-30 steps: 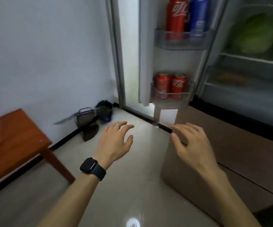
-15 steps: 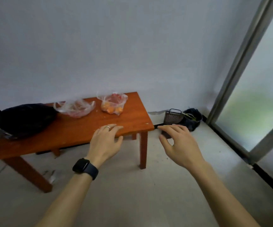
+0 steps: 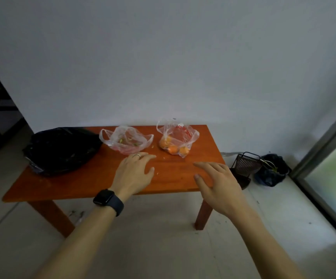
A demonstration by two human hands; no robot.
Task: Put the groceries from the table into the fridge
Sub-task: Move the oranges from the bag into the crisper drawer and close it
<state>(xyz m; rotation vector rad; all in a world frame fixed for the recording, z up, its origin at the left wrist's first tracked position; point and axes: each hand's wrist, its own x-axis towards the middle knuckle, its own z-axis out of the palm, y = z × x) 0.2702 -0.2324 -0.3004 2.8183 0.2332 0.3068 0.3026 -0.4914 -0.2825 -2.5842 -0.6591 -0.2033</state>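
Left hand (image 3: pixel 134 174) and right hand (image 3: pixel 217 184) are both empty, fingers loose and spread, over the front half of the table (image 3: pixel 82 184), with the right one nearer the front right corner. Just past the left fingertips sits the clear bag (image 3: pixel 125 141). The orange bag (image 3: pixel 176 140) is beside it, toward the back right corner.

My guess is both are lightish but floppy thin plastic, so grab the bunched handles up top, not the sides, or the oranges roll and the film might tear.

Orange bag is see-through with red print, a few round oranges pooled at the bottom. Clear bag is slumped open with greenish bits inside, can't tell what. Black bag (image 3: pixel 62 150) takes the left end, contents hidden.
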